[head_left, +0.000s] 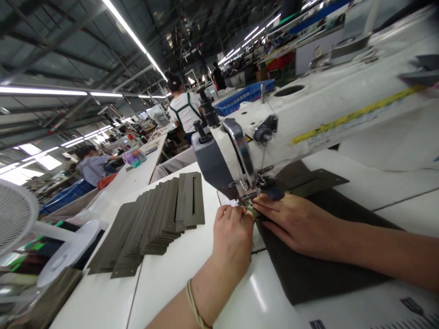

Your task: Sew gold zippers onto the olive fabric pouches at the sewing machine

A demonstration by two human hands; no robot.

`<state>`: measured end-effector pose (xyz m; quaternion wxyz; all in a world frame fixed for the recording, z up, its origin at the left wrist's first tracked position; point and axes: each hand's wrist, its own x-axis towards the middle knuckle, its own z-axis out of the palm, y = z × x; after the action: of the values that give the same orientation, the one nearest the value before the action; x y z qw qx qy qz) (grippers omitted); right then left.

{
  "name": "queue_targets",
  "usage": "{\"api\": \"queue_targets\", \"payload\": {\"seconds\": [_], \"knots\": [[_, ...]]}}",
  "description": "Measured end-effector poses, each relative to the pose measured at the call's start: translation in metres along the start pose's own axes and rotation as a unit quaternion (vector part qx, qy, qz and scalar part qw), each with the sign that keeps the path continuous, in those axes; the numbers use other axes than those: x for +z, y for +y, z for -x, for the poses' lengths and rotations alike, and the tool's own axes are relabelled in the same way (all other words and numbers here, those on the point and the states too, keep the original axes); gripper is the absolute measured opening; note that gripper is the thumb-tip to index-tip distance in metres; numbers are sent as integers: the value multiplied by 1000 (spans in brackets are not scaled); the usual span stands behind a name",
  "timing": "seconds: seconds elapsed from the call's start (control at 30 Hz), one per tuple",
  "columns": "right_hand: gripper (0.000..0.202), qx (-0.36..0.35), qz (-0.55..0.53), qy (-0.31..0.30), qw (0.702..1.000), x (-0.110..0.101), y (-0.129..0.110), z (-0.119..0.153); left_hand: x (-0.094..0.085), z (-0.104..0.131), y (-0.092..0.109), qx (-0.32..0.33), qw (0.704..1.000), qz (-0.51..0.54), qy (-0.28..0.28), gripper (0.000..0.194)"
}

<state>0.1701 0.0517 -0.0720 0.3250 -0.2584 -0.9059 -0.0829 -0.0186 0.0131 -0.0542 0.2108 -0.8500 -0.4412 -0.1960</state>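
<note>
A white sewing machine stands over the work, its needle and presser foot low at the cloth. A dark olive fabric panel lies partly under the foot and spreads toward the front right. My left hand is closed beside the foot, fingers curled and thumb pinched in at the panel's edge; the pinch itself is partly hidden. Lying flat on the panel, my right hand has its fingers stretched out toward the needle. Behind it, a flat olive strip with small holes rests on the machine bed.
Left of the machine, a fanned stack of olive fabric pieces covers part of the white table. A white fan stands at the far left. Beyond are a blue crate and a person in a white top.
</note>
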Motion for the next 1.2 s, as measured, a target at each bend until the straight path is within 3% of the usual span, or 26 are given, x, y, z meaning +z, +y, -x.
{"api": "queue_targets", "payload": {"seconds": [0.2, 0.47, 0.97, 1.2], "knots": [[27, 12, -34, -16, 999, 0, 2, -4, 7, -1, -6, -2, 1000, 14, 23, 9], [30, -4, -6, 8, 1000, 4, 3, -2, 10, 1, -8, -3, 998, 27, 53, 15], [32, -7, -23, 29, 999, 9, 6, -3, 17, 3, -10, -18, 999, 19, 37, 15], [32, -1, -35, 7, 999, 10, 8, -4, 17, 1, -12, -16, 999, 14, 31, 16]]}}
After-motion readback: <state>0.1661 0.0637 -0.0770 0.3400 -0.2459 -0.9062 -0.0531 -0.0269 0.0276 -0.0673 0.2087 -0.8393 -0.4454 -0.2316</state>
